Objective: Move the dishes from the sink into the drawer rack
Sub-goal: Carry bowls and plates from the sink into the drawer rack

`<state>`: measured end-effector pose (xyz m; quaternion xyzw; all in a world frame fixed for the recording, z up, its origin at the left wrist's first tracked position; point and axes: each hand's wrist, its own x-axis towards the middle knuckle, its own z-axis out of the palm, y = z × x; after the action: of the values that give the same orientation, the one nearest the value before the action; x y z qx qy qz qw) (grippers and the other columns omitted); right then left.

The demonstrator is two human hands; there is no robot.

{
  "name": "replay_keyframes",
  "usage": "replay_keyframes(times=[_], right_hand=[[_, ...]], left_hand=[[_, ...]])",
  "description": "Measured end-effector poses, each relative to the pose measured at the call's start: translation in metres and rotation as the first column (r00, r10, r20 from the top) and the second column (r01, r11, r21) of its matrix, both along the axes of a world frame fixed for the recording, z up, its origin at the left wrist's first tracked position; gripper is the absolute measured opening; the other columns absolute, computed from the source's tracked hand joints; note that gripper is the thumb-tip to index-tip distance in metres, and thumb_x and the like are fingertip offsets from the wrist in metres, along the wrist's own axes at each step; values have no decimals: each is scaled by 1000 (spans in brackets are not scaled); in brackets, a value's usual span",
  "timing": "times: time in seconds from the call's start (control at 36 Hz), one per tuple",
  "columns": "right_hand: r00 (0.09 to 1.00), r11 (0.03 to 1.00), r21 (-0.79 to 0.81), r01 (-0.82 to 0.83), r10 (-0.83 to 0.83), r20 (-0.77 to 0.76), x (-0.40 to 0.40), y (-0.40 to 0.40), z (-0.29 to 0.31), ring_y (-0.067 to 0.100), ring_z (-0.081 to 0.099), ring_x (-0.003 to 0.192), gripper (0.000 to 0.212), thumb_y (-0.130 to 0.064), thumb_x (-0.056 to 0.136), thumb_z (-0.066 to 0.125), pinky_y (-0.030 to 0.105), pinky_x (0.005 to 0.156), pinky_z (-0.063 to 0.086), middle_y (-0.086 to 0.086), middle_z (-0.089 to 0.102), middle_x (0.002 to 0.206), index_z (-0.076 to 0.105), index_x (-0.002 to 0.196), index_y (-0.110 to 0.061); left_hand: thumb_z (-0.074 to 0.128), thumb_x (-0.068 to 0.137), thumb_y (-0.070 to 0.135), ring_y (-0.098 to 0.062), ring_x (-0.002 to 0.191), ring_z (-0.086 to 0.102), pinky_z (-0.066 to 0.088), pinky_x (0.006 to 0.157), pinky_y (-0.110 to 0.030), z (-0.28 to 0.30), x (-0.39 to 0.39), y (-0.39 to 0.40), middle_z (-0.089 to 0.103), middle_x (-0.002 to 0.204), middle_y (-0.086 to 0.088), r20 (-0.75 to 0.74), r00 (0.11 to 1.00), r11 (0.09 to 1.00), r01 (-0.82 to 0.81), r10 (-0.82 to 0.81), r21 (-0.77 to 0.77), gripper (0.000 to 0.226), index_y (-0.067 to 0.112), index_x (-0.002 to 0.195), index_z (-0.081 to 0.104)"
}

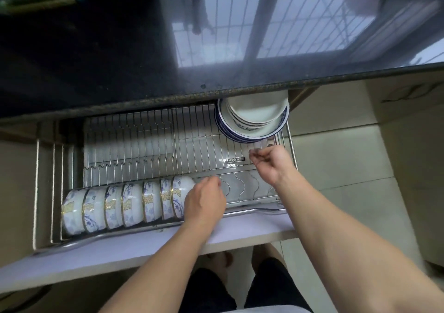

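Note:
The wire drawer rack (192,149) is pulled out below the black countertop. A row of several white bowls with blue and gold patterns (125,207) stands on edge along its front left. A stack of blue-rimmed white plates and dishes (254,118) sits at the back right, partly under the counter edge. My left hand (204,202) hovers at the right end of the bowl row, beside the last bowl, with loosely curled fingers that hold nothing. My right hand (271,161) is just in front of the plate stack, loosely curled and empty. No sink is in view.
The glossy black countertop (120,60) overhangs the drawer's back. The white drawer front (144,248) runs along the near side, with my legs below it. Bare wire slots (249,185) lie right of the bowls. A tiled floor (341,159) lies to the right.

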<state>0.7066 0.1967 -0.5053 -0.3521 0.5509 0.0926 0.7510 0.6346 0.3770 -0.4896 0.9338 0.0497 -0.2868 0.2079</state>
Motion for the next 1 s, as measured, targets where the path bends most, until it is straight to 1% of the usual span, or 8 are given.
replay_keyframes(times=[0.03,0.08,0.14,0.28,0.53,0.69,0.75,1.0], right_hand=[[997,997,-22,-79,79,-20,-8,-3,13,33,62,82,35,23,85,32,45,113,43,31,53,94,52,98,-3],[966,964,-57,-259,258,-31,-21,-8,34,56,56,122,33,22,85,34,52,122,27,55,39,132,54,101,0],[927,920,-110,-375,372,-53,-37,-17,53,49,33,144,46,17,91,35,52,123,25,43,32,150,50,132,3],[877,853,-201,-481,471,-101,-79,-45,107,24,69,109,40,7,97,41,35,97,54,12,65,131,54,134,-3],[940,892,-339,-299,336,54,-123,-126,215,18,70,82,28,0,100,47,26,71,57,12,70,108,59,125,-4],[937,874,-431,-227,317,149,-174,-197,292,19,69,77,24,0,97,52,31,80,59,13,72,103,65,117,-3],[930,853,-482,-202,322,179,-209,-246,321,20,71,77,21,-1,96,55,31,77,59,13,74,101,67,112,-4],[975,724,-677,127,33,218,-370,-448,412,17,66,66,22,0,98,46,26,62,54,11,71,86,65,93,-9]], left_hand=[[43,97,16,-29,109,60,43,81,-34,11,1,2,67,123,-3,14,1000,1000,-8,8,-6,30,21,118,64],[43,98,18,-28,106,61,41,78,-33,28,3,10,67,123,-2,-18,1000,1000,-17,17,-7,29,23,117,65],[43,98,20,-27,97,59,41,77,-32,47,1,20,68,121,-3,-69,997,1000,22,-22,2,27,24,113,64],[41,92,22,-27,96,62,49,82,-33,92,-8,46,71,112,-2,-238,959,988,157,-152,5,24,24,98,64],[48,97,19,-27,109,63,48,90,-32,206,5,-17,70,111,-6,-121,949,957,287,-290,-45,23,17,104,69],[55,99,24,-23,85,65,52,72,-27,286,-6,-139,70,94,1,22,952,920,301,-305,-252,13,26,99,68],[61,95,29,-21,87,71,58,81,-34,304,-20,-202,75,95,3,55,952,880,299,-301,-368,9,28,95,70],[58,102,8,-14,64,59,47,53,-18,373,-130,-451,69,86,-7,104,868,639,433,-485,-635,13,15,94,67]])
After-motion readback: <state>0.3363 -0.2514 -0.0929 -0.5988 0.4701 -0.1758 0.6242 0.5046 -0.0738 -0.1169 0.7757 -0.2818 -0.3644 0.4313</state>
